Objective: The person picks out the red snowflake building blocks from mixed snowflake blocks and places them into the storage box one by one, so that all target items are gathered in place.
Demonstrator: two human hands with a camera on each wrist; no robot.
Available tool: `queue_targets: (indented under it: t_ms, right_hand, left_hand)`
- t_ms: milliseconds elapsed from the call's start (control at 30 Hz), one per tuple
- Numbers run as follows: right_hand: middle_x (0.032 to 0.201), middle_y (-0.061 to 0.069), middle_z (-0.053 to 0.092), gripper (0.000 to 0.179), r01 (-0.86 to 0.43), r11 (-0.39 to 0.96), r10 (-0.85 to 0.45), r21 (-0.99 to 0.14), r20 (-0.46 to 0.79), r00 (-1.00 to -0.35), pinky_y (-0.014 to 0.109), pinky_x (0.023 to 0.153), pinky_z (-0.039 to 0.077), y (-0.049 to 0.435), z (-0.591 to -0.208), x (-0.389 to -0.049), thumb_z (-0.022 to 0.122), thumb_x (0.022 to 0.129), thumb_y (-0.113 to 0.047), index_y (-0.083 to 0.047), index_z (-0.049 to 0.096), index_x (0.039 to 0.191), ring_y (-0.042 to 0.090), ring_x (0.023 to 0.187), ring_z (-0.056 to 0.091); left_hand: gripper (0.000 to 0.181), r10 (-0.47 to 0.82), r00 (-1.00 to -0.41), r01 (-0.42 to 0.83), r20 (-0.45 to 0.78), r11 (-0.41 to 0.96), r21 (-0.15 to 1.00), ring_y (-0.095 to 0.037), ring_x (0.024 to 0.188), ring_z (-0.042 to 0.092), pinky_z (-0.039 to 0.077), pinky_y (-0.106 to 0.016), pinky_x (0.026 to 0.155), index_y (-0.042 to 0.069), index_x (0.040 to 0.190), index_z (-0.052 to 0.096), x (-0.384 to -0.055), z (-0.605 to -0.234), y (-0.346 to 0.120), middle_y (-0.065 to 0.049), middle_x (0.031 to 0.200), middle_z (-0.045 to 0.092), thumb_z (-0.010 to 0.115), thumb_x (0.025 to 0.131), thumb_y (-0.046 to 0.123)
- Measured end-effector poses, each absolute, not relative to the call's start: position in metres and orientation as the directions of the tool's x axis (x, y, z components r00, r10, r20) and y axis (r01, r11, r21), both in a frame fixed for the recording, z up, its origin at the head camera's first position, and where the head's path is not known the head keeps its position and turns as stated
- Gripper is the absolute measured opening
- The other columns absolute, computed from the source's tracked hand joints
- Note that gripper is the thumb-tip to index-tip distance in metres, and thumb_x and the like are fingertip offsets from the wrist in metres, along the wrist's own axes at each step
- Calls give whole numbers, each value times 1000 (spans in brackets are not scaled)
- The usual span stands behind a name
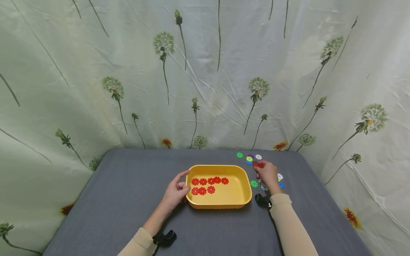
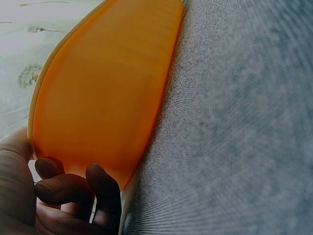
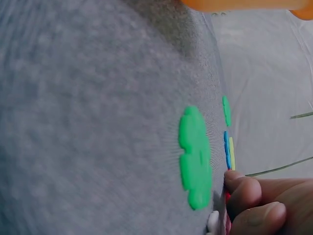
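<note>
A yellow plastic tray stands on the table, with several red flower-shaped discs lying in loose rows inside it. My left hand grips the tray's left end, thumb at the rim and other fingers curled against the outer wall, as the left wrist view also shows. To the tray's right, my right hand pinches a red flower-shaped disc low over the tabletop. In the right wrist view only a red edge shows under those fingers; the rest of it is hidden.
Around my right hand lie loose discs: a green disc, another green disc, a yellow disc, a white disc and a blue disc. Beyond the grey table hangs a flowered curtain.
</note>
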State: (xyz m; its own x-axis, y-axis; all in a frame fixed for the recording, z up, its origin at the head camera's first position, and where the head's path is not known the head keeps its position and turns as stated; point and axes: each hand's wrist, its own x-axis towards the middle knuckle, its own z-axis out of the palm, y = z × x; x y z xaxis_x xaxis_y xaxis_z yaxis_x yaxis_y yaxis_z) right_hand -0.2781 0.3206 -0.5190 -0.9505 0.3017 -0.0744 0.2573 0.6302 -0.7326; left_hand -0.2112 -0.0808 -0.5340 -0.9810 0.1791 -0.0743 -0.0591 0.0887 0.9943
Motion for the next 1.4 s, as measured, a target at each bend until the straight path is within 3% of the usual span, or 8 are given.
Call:
queue_targets:
  t_ms: [133,367,567,833,1233,1400]
  right_hand:
    - [59,2,63,35,270,627,321,-731,-73,-944,23,46,46,320,-519,-276,70,102,-21,3,66,126,10,44,55]
    - [60,0,61,25,313,477,375,-821,-131,-918,22,47,48,321,-517,-277,70,101,-19,4,70,109,10,45,52]
    - [59,-3,58,31,288,351,357,-891,-157,-921,20,48,43,320,-504,-271,69,100,-17,9,71,116,7,47,47]
    - [58,-5,56,38,250,220,296,-943,-180,-938,19,45,37,306,-479,-256,74,99,-24,5,70,122,6,43,41]
    - [60,-3,52,41,138,188,134,-973,-114,-985,18,45,35,263,-457,-231,74,100,-26,6,71,124,6,44,37]
    - [60,-3,51,39,146,176,89,-974,-132,-987,17,45,35,244,-455,-228,75,99,-25,6,72,123,7,45,38]
  left_hand:
    - [62,182,-980,-65,-80,84,994,-19,57,49,45,-26,53,23,153,52,-211,-535,-81,-1,72,57,68,97,5]
    - [61,184,-980,-59,-76,96,994,-18,57,50,45,-26,52,22,154,51,-212,-535,-81,-1,71,57,67,97,8]
    - [61,191,-979,-53,-71,94,994,-17,56,49,45,-26,52,22,154,51,-213,-535,-81,-1,72,57,67,97,7]
    - [60,196,-979,-48,-60,65,997,-19,56,50,46,-27,53,22,153,52,-211,-534,-81,-1,71,56,67,97,3]
    - [60,190,-979,-56,-68,66,996,-19,57,53,48,-27,54,21,153,52,-210,-534,-81,-3,70,55,67,97,4]
    - [60,191,-979,-57,-70,73,996,-19,58,53,48,-27,54,23,152,53,-211,-533,-81,-3,71,56,68,98,5]
